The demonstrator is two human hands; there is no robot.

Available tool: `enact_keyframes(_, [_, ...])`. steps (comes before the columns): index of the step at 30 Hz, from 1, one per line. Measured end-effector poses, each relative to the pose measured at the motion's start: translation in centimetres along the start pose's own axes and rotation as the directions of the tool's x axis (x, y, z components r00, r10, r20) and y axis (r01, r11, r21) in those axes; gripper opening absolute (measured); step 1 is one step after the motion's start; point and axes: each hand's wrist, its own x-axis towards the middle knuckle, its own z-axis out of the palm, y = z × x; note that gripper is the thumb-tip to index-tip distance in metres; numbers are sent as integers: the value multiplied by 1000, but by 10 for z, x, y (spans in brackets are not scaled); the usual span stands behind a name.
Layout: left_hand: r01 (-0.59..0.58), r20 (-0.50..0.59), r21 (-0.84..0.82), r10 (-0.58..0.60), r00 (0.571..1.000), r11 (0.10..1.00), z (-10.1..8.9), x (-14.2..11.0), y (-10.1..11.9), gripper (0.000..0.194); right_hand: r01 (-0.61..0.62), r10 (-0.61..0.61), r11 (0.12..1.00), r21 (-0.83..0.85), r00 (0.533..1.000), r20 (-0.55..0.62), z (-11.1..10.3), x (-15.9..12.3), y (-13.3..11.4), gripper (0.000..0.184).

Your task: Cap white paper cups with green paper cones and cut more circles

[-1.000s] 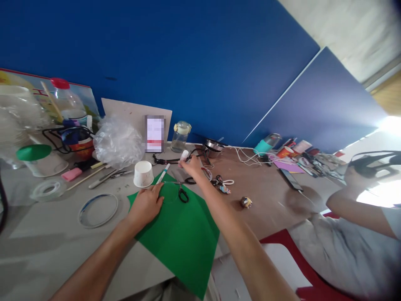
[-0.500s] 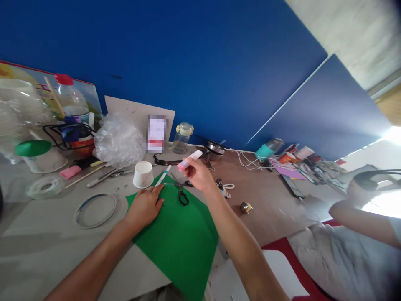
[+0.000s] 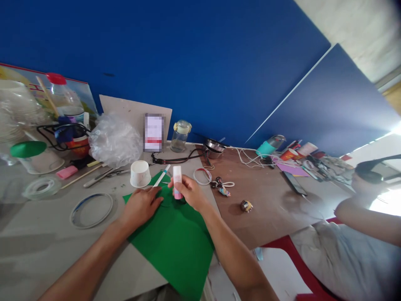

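The right hand (image 3: 191, 193) is closed on a pink-and-white glue stick (image 3: 177, 182): thumb and fingers pinch its body, and it stands nearly upright just above a green paper sheet (image 3: 171, 246). The stick looks light and stiff, but its smooth plastic may turn a little in the fingers, so I judge a firm pinch around the middle is the best hold. The left hand (image 3: 140, 206) is open and lies flat on the upper part of the sheet, with the fingers a little apart, so it clamps nothing and only rests or presses there. The sheet seems thin and soft, and it could slide on the table if nothing holds it. Just beyond the sheet stand a white paper cup (image 3: 140, 174) and a marker pen (image 3: 162, 175), and the pen touches the sheet's upper edge. The right hand hides part of the sheet, so I cannot tell if something lies under it. The writing on the stick is too small to read, and the sheet's nearest corner is hard to make out at the bottom of the view.
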Motion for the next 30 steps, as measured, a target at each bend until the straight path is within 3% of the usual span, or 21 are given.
enact_keyframes(4, [-14,37,55,12,999,998,-1,-1,3,35,87,-98,963,-256,995,-31,-13,-1,-1,28])
enact_keyframes(8, [-15,61,123,7,998,992,-4,-1,5,35,92,-130,959,-267,983,-126,-28,-1,3,31])
enact_keyframes(10, [-34,70,132,24,997,991,-4,-1,6,35,66,-86,986,-156,988,-126,-34,0,4,42])
enact_keyframes(13, [-51,82,161,39,996,986,-4,-1,6,34,-24,26,986,165,1000,-7,-40,1,3,46])
enact_keyframes(16, [-73,97,203,54,994,976,-3,-1,5,35,-106,72,881,461,993,90,-42,0,-3,40])
enact_keyframes(20, [-117,99,214,97,990,970,0,-1,0,35,-112,2,794,597,983,182,-42,-3,-10,58])
enact_keyframes(23, [-134,94,220,115,989,966,1,-1,-2,33,-90,-22,821,564,982,188,-39,-5,-12,68])
enact_keyframes(27, [-139,95,232,120,988,963,1,-1,-1,34,-23,-2,911,412,998,61,-34,-3,-5,49])
enact_keyframes(30, [-134,95,236,114,989,963,1,-2,0,34,-43,38,979,202,999,26,-30,1,3,50])
